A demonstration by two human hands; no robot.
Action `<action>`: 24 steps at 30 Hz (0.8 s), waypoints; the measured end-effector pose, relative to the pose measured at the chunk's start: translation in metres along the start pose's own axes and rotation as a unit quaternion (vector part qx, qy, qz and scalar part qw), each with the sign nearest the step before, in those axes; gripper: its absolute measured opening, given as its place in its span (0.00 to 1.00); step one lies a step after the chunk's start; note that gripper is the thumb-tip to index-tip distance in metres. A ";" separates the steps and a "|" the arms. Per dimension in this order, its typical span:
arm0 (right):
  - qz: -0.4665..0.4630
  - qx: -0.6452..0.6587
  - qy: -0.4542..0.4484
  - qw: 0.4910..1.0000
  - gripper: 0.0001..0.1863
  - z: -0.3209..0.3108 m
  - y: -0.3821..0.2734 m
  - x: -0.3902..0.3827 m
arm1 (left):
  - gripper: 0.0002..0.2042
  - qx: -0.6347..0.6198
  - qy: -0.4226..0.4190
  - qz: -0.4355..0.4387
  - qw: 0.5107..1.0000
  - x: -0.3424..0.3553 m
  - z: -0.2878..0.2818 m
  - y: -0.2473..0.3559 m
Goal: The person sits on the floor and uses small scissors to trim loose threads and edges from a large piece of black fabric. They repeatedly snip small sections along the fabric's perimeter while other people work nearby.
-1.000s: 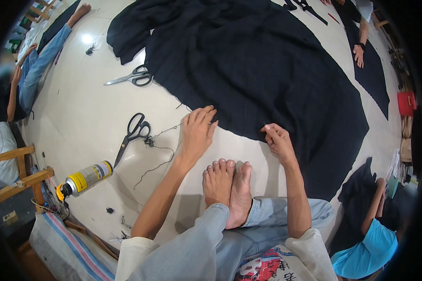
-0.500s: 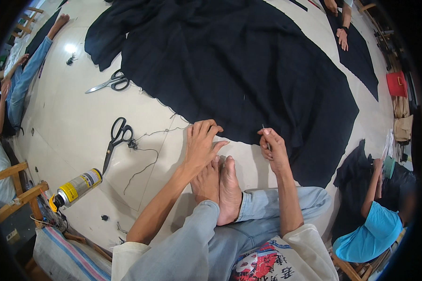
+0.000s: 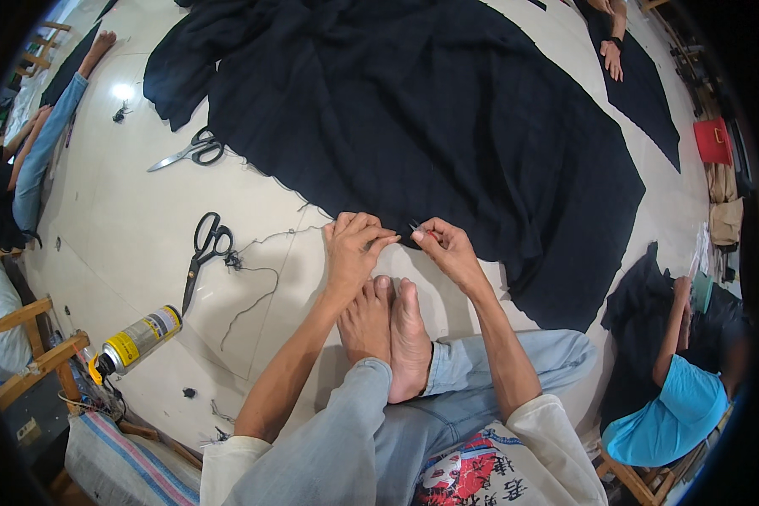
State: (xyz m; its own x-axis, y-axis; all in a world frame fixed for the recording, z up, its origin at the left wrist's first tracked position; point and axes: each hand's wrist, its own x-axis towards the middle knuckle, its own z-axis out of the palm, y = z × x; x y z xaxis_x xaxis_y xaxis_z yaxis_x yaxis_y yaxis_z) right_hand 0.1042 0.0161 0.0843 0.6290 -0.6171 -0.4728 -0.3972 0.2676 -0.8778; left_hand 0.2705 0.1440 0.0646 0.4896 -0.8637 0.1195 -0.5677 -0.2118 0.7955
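The one relation that matters here is the narrow gap between the two hands along the lower rim of the large black cloth of soft, rumpled fabric [image 3: 363, 110], which lies spread on the pale, glossy tiled floor [image 3: 135, 253] directly ahead of both. That rim runs from the upper left, beside the silver-bladed scissors with black looped handles [image 3: 190, 153], down past the fingertips and on toward the lower right. The bare left hand [image 3: 351, 249] is at the rim, back of the hand upward, fingers bent, thumb and forefinger apparently pinching the cloth's edge; whether a thread is nipped there too is too small to tell. Just to its right, the bare right hand [image 3: 449, 251] grasps a small slim tool with a dark tip and a touch of red [image 3: 417, 227] between thumb and bent fingers; the tool's long axis slants forward and left, its tip over the cloth beside the rim. The left hand is the nearer to the tangle of dark thread [image 3: 233, 261] and the all-black scissors [image 3: 195, 266], both well apart from it. Each forearm reaches forward and inward, on either side of the crossed bare feet [image 3: 408, 346].
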 end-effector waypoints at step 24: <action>0.041 0.169 -0.052 0.983 0.16 0.029 -0.034 0.049 | 0.12 0.115 0.036 0.070 0.990 -0.016 -0.023 -0.021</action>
State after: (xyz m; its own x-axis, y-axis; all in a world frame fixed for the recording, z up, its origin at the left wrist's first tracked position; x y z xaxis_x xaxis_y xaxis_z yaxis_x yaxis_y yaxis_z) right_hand 0.1678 -0.0014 0.0890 0.6765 -0.5091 -0.5322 -0.2149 0.5547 -0.8038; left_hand 0.2896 0.1732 0.0598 0.4366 -0.8586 0.2686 -0.7657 -0.1979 0.6120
